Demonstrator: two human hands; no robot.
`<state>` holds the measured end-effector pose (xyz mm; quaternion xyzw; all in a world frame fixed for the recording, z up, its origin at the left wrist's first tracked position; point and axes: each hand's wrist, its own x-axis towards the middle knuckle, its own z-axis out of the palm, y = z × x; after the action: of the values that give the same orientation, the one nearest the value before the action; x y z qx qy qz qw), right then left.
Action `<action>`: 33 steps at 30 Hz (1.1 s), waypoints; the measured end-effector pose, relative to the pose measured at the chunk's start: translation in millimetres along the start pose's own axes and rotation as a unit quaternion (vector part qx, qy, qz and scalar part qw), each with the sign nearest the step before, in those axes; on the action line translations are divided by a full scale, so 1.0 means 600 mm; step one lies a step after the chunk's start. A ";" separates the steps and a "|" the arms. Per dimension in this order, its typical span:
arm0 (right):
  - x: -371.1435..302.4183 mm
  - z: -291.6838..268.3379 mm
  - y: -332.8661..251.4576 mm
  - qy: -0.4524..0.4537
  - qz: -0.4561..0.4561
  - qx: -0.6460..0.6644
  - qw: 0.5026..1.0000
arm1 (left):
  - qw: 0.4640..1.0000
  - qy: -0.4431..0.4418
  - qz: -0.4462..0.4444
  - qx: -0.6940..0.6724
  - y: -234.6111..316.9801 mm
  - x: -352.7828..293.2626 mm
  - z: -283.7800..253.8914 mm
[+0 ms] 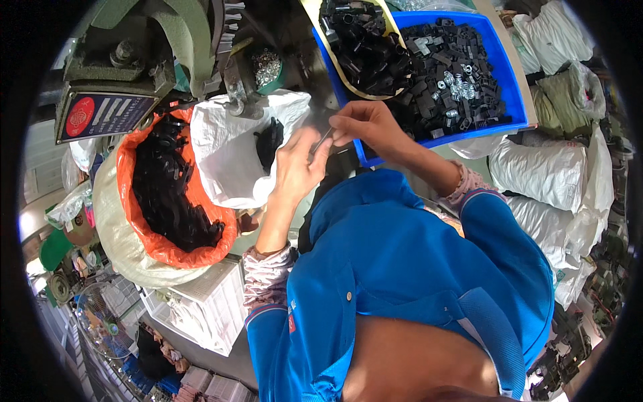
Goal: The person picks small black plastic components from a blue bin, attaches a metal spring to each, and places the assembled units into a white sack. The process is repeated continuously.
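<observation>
Slim dark part [324,139] sits at twelve o'clock, pinched by the right hand [370,126]; the left hand [295,165], blurred, seems to pinch its nearer end. It looks light, stiff, perhaps slippery: best gripped by the ends. Beyond, a blue tray [517,100] lies at one.

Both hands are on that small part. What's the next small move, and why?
I'd probably steady the small part with the left hand while the right hand adjusts it slightly: both hands meet at it, and blur hides its details.
</observation>
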<state>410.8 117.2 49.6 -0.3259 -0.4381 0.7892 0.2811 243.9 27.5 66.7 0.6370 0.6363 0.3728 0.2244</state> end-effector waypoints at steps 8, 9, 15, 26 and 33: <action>0.115 -0.130 -0.150 0.200 -0.478 -0.654 0.551 | 0.981 0.090 -0.082 -0.152 -0.037 -0.013 0.009; 0.121 -0.128 -0.165 0.188 -0.423 -0.670 0.581 | 0.980 0.095 -0.081 -0.155 -0.046 -0.014 0.011; 0.079 -0.086 -0.173 0.142 -0.339 -0.392 0.844 | 0.934 0.115 -0.141 -0.308 -0.068 -0.036 -0.033; 0.101 0.055 -0.023 -0.104 -0.027 0.004 0.994 | 0.943 0.153 -0.099 -0.280 -0.138 -0.048 -0.092; 0.122 0.116 -0.003 -0.117 -0.037 -0.116 0.986 | 0.967 0.122 -0.066 -0.212 -0.174 -0.054 -0.134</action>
<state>312.0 136.0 59.4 -0.2452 -0.5679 0.7552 0.2170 118.5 -9.9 31.2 0.4812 0.6059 0.5585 0.2991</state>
